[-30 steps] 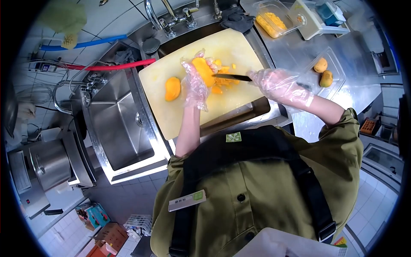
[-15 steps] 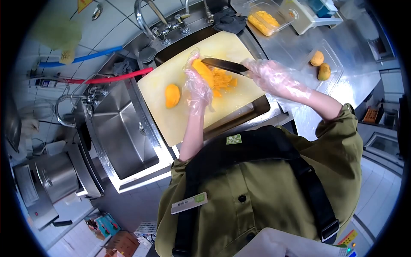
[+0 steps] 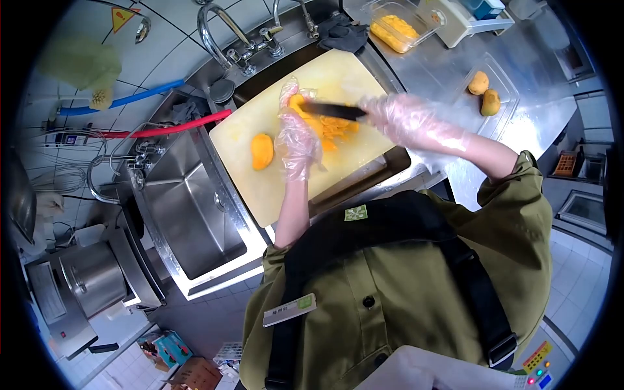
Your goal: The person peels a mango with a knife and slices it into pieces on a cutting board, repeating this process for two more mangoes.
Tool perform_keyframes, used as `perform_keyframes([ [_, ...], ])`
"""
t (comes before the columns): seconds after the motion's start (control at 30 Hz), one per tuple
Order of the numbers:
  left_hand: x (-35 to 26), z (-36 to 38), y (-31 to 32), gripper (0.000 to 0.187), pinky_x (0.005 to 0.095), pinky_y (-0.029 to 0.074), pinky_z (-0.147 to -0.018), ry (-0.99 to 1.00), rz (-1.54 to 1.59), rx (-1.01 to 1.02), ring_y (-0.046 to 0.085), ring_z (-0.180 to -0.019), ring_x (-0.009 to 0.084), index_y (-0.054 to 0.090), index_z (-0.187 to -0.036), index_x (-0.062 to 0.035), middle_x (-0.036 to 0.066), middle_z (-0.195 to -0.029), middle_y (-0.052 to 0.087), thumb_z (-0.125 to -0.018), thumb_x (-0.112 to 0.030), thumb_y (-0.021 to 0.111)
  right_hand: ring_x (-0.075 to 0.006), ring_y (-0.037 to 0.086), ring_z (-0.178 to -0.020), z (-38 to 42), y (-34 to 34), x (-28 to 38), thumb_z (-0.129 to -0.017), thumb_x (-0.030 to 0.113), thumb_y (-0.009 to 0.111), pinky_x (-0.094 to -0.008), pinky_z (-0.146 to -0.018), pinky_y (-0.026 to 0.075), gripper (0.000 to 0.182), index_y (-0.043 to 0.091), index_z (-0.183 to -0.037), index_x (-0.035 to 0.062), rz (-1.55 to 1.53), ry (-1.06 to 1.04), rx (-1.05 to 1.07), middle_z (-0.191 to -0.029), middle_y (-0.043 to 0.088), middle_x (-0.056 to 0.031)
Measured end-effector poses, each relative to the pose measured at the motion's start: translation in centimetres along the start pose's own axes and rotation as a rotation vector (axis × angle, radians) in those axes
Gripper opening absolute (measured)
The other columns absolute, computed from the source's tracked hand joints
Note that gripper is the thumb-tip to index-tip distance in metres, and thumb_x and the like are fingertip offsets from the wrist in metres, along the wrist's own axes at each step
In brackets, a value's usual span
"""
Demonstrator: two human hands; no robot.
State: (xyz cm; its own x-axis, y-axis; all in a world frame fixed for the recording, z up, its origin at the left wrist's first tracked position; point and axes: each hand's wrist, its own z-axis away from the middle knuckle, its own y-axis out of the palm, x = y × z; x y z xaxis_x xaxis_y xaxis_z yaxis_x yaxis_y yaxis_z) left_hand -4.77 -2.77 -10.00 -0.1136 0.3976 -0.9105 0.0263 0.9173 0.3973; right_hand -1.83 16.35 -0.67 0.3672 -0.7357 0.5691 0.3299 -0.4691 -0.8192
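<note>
My left hand (image 3: 299, 144), in a clear plastic glove, is closed around a peeled mango piece (image 3: 312, 123) on the pale cutting board (image 3: 244, 188). A dark-bladed knife (image 3: 338, 111) is in my gloved right hand (image 3: 409, 122), its blade lying across the held mango and slightly blurred. My fingers hide part of that mango. Chopped mango pieces (image 3: 337, 129) lie beside it, under and right of the blade. To the left of my left hand rests another peeled mango piece (image 3: 262, 152).
The board spans a sink, with a steel sink basin (image 3: 188, 221) to its left. Behind it stands a faucet (image 3: 214, 32). On the right counter are a clear container (image 3: 422, 34) of cut mango and two whole mangoes (image 3: 491, 103) on a clear plastic tray (image 3: 510, 107).
The knife blade has moved slightly down and left over the held mango, with my right hand shifting left. My left hand keeps its grip on the mango. The view has shifted a little.
</note>
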Motion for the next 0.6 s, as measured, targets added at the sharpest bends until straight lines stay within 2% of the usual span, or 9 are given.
perform_keyframes([
  [0.03, -0.6, 0.1, 0.3, 0.056, 0.0313, 0.041, -0.085, -0.069, 0.189, 0.053, 0.048, -0.086, 0.0158, 0.036, -0.122, -0.0094, 0.005, -0.095, 0.048, -0.089, -0.053, 0.025, -0.034, 0.055, -0.068, 0.6, 0.4, -0.2, -0.084, 0.014, 0.048, -0.0434, -0.061, 0.043, 0.018, 0.049, -0.098, 0.0024, 0.134, -0.105, 0.011, -0.071, 0.054, -0.0177],
  [0.13, 0.0, -0.3, 0.0, 0.055, 0.0325, 0.041, -0.086, -0.12, 0.279, -0.024, 0.049, -0.09, 0.0167, 0.036, -0.122, -0.0097, 0.005, -0.097, 0.049, -0.089, -0.053, 0.029, -0.0334, 0.055, -0.063, 2.3, 0.6, 0.1, -0.084, 0.017, 0.049, -0.0409, -0.058, 0.044, 0.022, 0.05, -0.099, 0.0011, 0.227, -0.1, 0.033, -0.068, 0.053, -0.0188],
  [0.23, -0.6, -0.8, 0.3, 0.053, 0.0339, 0.041, -0.087, -0.197, 0.429, -0.25, 0.05, -0.09, 0.018, 0.035, -0.123, -0.0093, 0.006, -0.097, 0.049, -0.089, -0.05, 0.034, -0.0309, 0.053, -0.055, 2.9, 2.2, -2.8, -0.082, 0.022, 0.055, -0.0395, -0.053, 0.042, 0.029, 0.051, -0.097, -0.0023, -0.062, 0.022, -0.102, -0.061, 0.051, -0.0169],
  [0.33, 0.0, 0.4, 2.4, 0.042, 0.0328, 0.042, -0.087, -0.146, 0.56, -0.357, 0.049, -0.094, 0.0191, 0.039, -0.121, -0.0109, 0.009, -0.103, 0.05, -0.091, -0.04, 0.039, -0.0182, 0.05, -0.047, 0.8, 3.7, -2.0, -0.079, 0.024, 0.062, -0.0321, -0.046, 0.038, 0.03, 0.055, -0.093, -0.0016, -0.355, 0.251, -0.201, -0.055, 0.048, -0.0073],
  [0.4, 1.6, 1.2, 3.2, 0.038, 0.0333, 0.042, -0.087, -0.148, 0.55, -0.323, 0.05, -0.097, 0.0208, 0.039, -0.121, -0.0094, 0.011, -0.107, 0.05, -0.092, -0.033, 0.04, -0.0057, 0.043, -0.045, -1.3, 5.9, -0.7, -0.075, 0.02, 0.068, -0.023, -0.04, 0.034, 0.027, 0.056, -0.092, 0.002, -1.1, 0.476, -0.174, -0.056, 0.046, 0.0014],
  [0.5, 2.3, 2.1, 2.7, 0.034, 0.0339, 0.043, -0.086, -0.105, 0.279, -0.3, 0.051, -0.097, 0.0221, 0.04, -0.119, -0.0054, 0.012, -0.108, 0.05, -0.092, -0.026, 0.042, -0.002, 0.04, -0.043, -2.7, 8.0, -0.6, -0.075, 0.015, 0.069, -0.0174, -0.037, 0.031, 0.022, 0.056, -0.09, 0.0052, -1.474, 0.423, -0.215, -0.059, 0.047, 0.0047],
  [0.53, 2.1, 2.4, 2.2, 0.033, 0.0341, 0.043, -0.086, -0.084, 0.144, -0.293, 0.052, -0.096, 0.0223, 0.041, -0.118, -0.0037, 0.012, -0.108, 0.051, -0.091, -0.024, 0.042, -0.0025, 0.04, -0.042, -2.8, 7.9, -0.8, -0.074, 0.014, 0.069, -0.0173, -0.037, 0.031, 0.022, 0.055, -0.089, 0.0048, -1.423, 0.403, -0.238, -0.059, 0.047, 0.0043],
  [0.57, 1.4, 2.5, 1.0, 0.031, 0.0346, 0.044, -0.086, -0.124, -0.237, -0.27, 0.054, -0.094, 0.0228, 0.043, -0.114, 0.0006, 0.013, -0.106, 0.052, -0.091, -0.021, 0.041, -0.003, 0.039, -0.041, -2.9, 7.6, -0.9, -0.073, 0.013, 0.07, -0.0173, -0.036, 0.031, 0.023, 0.055, -0.088, 0.0045, -1.374, 0.384, -0.26, -0.059, 0.047, 0.004],
  [0.6, 0.7, 2.4, 0.6, 0.033, 0.0344, 0.044, -0.083, -0.221, -0.089, -0.227, 0.054, -0.094, 0.0228, 0.042, -0.115, 0.0006, 0.013, -0.106, 0.052, -0.091, -0.023, 0.041, -0.0035, 0.039, -0.04, -3.2, 7.1, -1.3, -0.073, 0.012, 0.07, -0.0173, -0.036, 0.031, 0.023, 0.055, -0.087, 0.0042, -1.324, 0.361, -0.283, -0.058, 0.047, 0.0036],
])
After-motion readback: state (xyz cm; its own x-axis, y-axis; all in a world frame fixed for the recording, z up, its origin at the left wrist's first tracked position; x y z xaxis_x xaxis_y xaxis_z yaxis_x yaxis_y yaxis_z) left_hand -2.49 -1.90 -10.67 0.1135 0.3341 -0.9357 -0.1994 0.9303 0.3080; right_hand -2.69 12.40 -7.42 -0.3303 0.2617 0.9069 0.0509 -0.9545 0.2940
